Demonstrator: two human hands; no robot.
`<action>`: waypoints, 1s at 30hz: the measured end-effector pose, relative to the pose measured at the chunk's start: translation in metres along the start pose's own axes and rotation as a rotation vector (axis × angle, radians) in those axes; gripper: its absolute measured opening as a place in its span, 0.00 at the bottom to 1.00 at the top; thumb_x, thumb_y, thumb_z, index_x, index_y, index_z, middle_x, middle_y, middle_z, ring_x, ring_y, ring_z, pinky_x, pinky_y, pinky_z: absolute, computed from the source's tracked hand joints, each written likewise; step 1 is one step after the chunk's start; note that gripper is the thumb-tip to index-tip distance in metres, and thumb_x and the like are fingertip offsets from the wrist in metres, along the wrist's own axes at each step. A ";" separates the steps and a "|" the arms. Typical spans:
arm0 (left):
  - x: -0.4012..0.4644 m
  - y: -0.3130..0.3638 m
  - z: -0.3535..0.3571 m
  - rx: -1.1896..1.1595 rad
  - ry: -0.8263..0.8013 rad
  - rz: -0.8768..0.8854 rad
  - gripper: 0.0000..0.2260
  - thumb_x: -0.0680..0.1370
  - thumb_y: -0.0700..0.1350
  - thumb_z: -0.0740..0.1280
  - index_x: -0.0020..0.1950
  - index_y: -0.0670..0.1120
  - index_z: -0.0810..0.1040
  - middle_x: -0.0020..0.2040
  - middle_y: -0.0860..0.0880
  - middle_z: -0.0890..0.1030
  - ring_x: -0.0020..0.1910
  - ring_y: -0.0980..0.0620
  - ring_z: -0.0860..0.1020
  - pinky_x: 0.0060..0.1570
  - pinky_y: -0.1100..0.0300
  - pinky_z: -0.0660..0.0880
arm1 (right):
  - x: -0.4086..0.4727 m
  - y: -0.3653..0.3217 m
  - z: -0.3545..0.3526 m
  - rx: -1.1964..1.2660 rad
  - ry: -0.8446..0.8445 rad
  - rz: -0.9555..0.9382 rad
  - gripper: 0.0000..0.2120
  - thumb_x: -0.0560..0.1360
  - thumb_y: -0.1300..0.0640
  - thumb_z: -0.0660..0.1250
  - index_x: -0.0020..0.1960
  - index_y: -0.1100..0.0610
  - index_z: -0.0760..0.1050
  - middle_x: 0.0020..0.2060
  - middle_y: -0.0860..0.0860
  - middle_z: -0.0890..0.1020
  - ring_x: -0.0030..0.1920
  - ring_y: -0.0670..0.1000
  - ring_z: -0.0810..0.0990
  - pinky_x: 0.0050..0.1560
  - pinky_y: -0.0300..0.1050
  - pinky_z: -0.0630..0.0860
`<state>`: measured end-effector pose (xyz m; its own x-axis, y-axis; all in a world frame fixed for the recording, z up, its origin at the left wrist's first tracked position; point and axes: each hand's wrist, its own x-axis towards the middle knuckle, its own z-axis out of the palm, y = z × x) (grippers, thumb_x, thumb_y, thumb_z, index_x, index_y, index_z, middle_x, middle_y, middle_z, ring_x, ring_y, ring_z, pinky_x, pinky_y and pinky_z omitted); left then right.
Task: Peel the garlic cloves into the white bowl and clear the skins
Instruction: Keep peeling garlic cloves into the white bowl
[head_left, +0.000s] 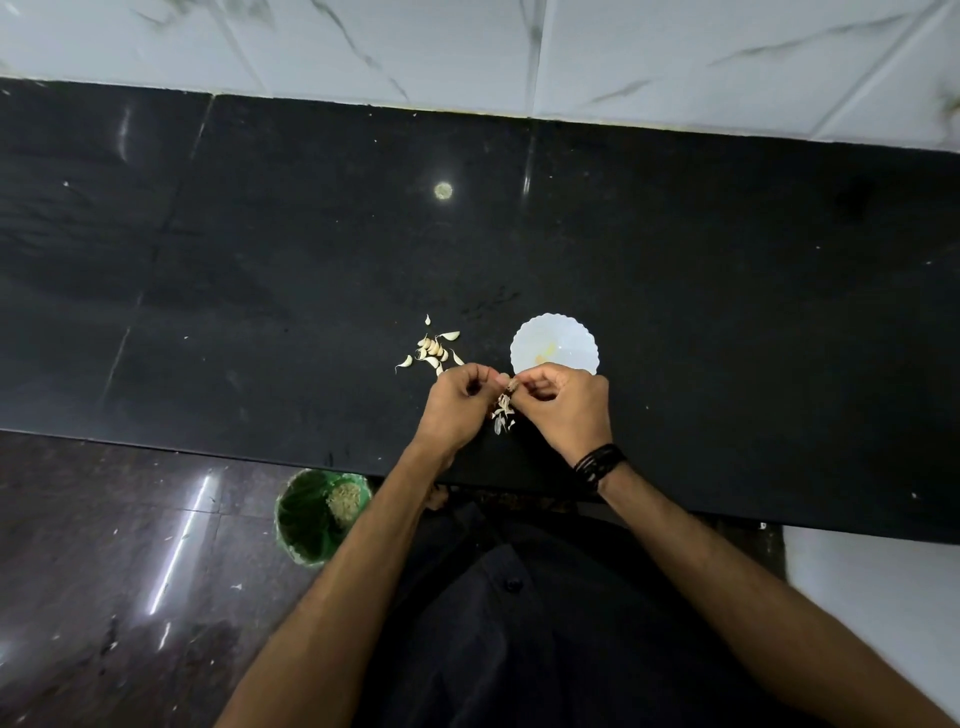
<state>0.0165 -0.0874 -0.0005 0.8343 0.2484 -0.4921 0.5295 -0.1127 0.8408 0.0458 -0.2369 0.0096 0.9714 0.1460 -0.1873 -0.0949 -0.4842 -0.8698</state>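
A white scalloped bowl (563, 338) stands on the black counter, with a small yellowish bit inside. Left of it lies a pile of unpeeled garlic cloves (434, 349). My left hand (457, 405) and my right hand (566, 405) meet just in front of the bowl, fingers curled. Between them they pinch one garlic clove (511, 385), mostly hidden by the fingertips. Loose papery skins (503, 415) lie on the counter right below the hands.
The black counter (260, 260) runs wide to both sides, backed by a white marbled tile wall (467, 47). On the dark floor below the counter's front edge stands a green bin (317, 514) with scraps inside.
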 end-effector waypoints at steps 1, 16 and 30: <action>-0.001 0.001 -0.001 -0.050 -0.014 -0.005 0.05 0.80 0.43 0.70 0.44 0.46 0.82 0.35 0.54 0.81 0.31 0.62 0.74 0.37 0.65 0.72 | 0.001 0.002 -0.001 -0.016 -0.001 -0.009 0.04 0.70 0.62 0.77 0.45 0.57 0.86 0.36 0.46 0.86 0.38 0.39 0.84 0.44 0.30 0.79; 0.004 -0.012 -0.004 0.202 0.149 0.058 0.02 0.75 0.43 0.75 0.46 0.50 0.87 0.39 0.57 0.84 0.34 0.67 0.78 0.41 0.74 0.74 | 0.009 0.005 -0.023 0.401 -0.083 0.252 0.04 0.75 0.66 0.73 0.49 0.60 0.84 0.40 0.57 0.87 0.43 0.56 0.87 0.48 0.47 0.84; 0.007 -0.008 0.006 0.311 0.187 0.026 0.04 0.73 0.52 0.77 0.40 0.55 0.84 0.35 0.57 0.83 0.38 0.58 0.82 0.47 0.55 0.81 | 0.056 0.007 -0.059 -0.186 -0.162 0.130 0.06 0.75 0.63 0.71 0.47 0.53 0.85 0.39 0.47 0.86 0.33 0.45 0.85 0.47 0.45 0.84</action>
<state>0.0194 -0.0904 -0.0119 0.8208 0.4101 -0.3977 0.5540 -0.4014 0.7293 0.1129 -0.2831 0.0204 0.9050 0.2009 -0.3750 -0.1601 -0.6559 -0.7377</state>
